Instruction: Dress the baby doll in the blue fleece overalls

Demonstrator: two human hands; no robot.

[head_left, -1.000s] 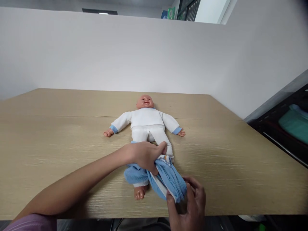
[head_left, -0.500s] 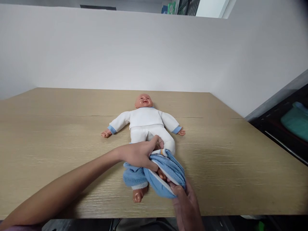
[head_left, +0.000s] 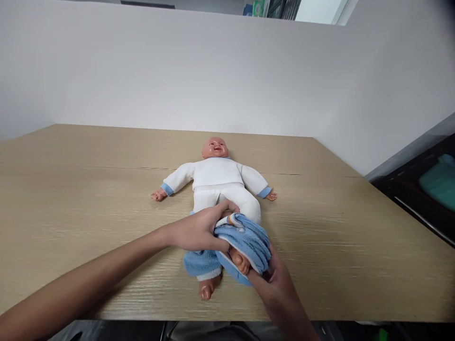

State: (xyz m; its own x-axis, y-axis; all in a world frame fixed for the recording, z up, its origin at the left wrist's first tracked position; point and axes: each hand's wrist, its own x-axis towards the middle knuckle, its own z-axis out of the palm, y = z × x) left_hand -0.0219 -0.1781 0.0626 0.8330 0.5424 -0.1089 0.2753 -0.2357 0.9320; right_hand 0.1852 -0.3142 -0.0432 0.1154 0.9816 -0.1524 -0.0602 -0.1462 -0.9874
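A baby doll (head_left: pixel 218 173) in a white top and white leggings with blue cuffs lies on its back, head away from me. Blue terry trousers (head_left: pixel 245 237) with white trim are bunched around its lower legs. One doll foot (head_left: pixel 209 286) sticks out of the leg on the left; the other foot (head_left: pixel 240 260) shows in the bunched opening on the right. My left hand (head_left: pixel 202 229) grips the trousers' upper edge at that leg, thumb near the foot. My right hand (head_left: pixel 272 279) holds the right side of the bunched cloth, thumb close to the toes.
The doll rests on a wooden table (head_left: pixel 106 199), its front edge close to me. A white wall or panel (head_left: pixel 185 71) rises behind it. Off to the right stands a dark shelf or case (head_left: pixel 419 199) holding a green cloth item (head_left: pixel 441 182).
The bunched trouser leg has slid up and left over the doll's foot, so more of the foot shows. My right hand has moved up along with the cloth.
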